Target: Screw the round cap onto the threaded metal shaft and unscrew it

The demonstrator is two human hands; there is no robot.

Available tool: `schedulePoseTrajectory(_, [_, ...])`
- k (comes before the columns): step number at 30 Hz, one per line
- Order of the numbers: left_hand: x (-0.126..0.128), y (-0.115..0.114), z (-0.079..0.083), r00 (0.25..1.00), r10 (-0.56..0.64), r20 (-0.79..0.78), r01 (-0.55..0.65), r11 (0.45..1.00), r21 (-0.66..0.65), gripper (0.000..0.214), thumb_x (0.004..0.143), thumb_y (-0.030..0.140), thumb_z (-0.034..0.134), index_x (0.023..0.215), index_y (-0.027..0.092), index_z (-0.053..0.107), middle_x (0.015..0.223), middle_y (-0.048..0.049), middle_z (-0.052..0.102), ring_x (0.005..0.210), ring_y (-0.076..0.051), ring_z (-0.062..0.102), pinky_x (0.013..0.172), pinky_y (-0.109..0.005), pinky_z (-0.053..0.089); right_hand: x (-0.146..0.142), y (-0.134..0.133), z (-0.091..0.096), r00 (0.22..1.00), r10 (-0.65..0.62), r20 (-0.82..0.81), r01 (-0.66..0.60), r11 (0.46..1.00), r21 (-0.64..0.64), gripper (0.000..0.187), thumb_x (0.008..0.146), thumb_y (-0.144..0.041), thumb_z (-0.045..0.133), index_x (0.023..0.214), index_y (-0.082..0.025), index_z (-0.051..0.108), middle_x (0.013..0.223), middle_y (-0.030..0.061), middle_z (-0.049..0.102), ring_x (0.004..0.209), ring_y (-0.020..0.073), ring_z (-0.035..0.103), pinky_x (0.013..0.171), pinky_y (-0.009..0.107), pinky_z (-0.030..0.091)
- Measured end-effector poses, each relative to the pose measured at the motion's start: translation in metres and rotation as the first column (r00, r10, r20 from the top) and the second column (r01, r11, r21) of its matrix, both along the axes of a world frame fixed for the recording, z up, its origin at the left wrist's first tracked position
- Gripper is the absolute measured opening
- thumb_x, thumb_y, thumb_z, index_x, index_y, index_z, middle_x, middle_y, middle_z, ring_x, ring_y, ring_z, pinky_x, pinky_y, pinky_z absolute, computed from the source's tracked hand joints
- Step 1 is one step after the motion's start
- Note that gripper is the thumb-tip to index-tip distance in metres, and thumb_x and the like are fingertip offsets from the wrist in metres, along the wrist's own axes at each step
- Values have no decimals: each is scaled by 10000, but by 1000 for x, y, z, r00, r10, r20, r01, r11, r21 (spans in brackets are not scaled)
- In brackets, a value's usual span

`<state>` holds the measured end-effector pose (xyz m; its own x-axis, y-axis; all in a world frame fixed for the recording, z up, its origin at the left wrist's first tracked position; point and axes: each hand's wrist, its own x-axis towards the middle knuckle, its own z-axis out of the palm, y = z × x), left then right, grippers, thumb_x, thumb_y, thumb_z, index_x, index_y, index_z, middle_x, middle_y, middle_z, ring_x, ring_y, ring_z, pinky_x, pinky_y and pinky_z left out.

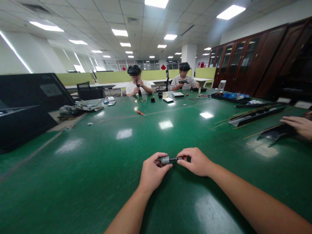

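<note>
Low over the green table (97, 182), my two hands meet near its front middle. My left hand (152, 172) is closed in a pinch on a small silver cylinder (165, 160), perhaps a little motor. A thin dark rod (175, 159) sticks out of the cylinder to the right. My right hand (197, 161) is closed on the far end of that rod, fingers pressed together. Both forearms reach in from the bottom edge.
A red-handled screwdriver (140, 112) lies mid-table. Black trays and long thin sticks (253, 117) lie at the right, where another person's hand (298, 125) rests. A black case (26, 107) stands at the left. Two seated people (137, 85) work at the far end among small parts.
</note>
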<state>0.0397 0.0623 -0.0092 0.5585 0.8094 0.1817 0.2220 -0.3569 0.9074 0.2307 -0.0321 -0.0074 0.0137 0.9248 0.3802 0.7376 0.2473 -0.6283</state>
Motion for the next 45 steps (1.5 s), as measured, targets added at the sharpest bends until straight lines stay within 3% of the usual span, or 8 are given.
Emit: schedulePoseTrajectory(45, [0, 2, -1, 999, -1, 33, 2, 999, -36, 366, 647, 264, 780, 981, 155, 676, 824, -42, 719, 723, -196, 674, 662, -281, 507, 5, -2, 3, 999, -28, 19, 28, 1000, 0, 128, 845, -253, 647, 910, -185, 734, 741, 22, 688, 656, 146, 613, 655, 261, 450])
